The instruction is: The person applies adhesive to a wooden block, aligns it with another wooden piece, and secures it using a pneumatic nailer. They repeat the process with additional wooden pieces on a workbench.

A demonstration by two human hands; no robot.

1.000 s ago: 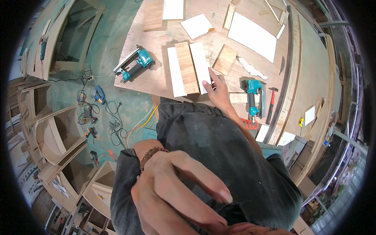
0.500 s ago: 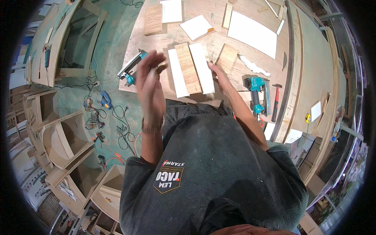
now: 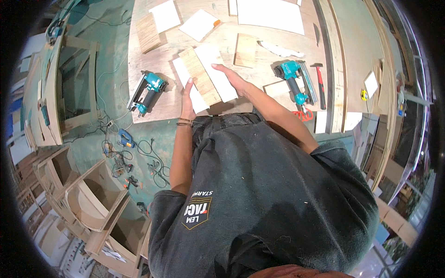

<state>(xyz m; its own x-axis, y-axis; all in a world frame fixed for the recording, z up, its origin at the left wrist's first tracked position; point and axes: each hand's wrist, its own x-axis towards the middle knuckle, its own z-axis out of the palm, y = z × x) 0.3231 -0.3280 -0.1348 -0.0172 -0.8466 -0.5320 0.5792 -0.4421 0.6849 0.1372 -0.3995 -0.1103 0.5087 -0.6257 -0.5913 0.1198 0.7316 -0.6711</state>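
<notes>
Since the earlier frames the left hand (image 3: 187, 95), which was raised near the camera, has come down to the bench (image 3: 153, 104) and now lies beside the boards, while the right hand (image 3: 232, 78) has shifted from the boards' right side onto them.

Three narrow boards lie side by side near the bench's front edge, about midway along it: a white strip (image 3: 189, 85), a bare wood strip (image 3: 199, 76) and a wider white panel (image 3: 215, 72). To handle them well, I judge, both palms should press flat and draw the pieces together evenly, keeping their long edges flush and their ends level against the bench surface.

The left hand is flat, fingers together and extended, resting on the white strip's near end. The right hand is open, fingers stretched and slightly spread, lying across the white panel with fingertips toward the wood strip. Neither hand grips anything.

One nailer (image 3: 147, 90) lies toward the front left corner, another nailer (image 3: 294, 81) to the right with a hammer (image 3: 320, 83) just beside it.
</notes>
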